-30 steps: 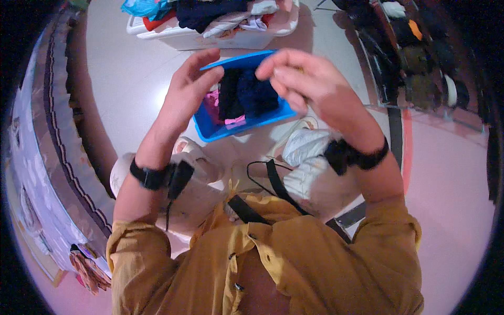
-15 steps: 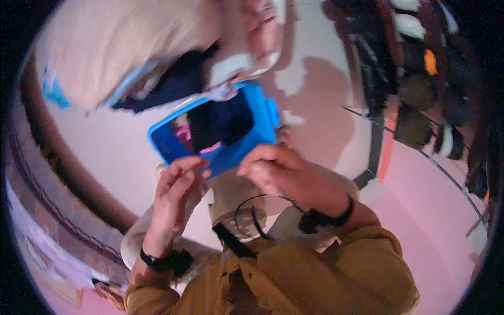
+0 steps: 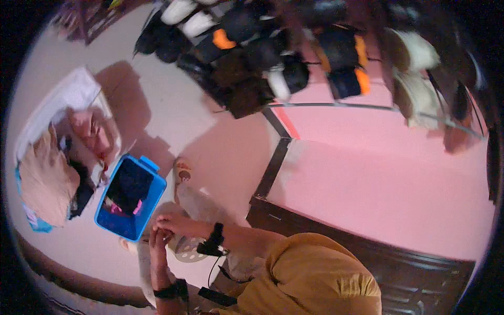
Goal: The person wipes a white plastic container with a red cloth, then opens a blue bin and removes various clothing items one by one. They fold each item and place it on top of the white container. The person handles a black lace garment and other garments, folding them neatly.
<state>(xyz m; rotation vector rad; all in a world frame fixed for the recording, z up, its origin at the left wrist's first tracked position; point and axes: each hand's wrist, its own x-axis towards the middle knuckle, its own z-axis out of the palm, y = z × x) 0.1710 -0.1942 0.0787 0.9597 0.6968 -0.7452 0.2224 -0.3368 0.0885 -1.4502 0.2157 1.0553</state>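
Head view, going left to right: there's a heap of clothes in a white laundry basket point(image 3: 63, 100) at the far left on the floor, then the blue plastic bin point(image 3: 131, 197) just beside it, tilted, with dark and pink fabric bunched inside. Looks like a stiff, light tub, so the soft stuff in it probably adds little weight; smooth plastic though, so I'd guess it gets slippery if you only pinch a corner. Best hold is likely the rim on two opposite sides. Both hands sit together at the bin's lower edge: left hand point(image 3: 156, 242) comes up from below with the forearm nearly vertical and a black wrist strap on, right hand point(image 3: 170, 224) reaches in from the right with the wrist bent. The grip on each seems curled at the rim, but it's too blurry to say if the fingers are really closed on it. Further right, pink floor and a rack of shoes point(image 3: 315, 47) up top.
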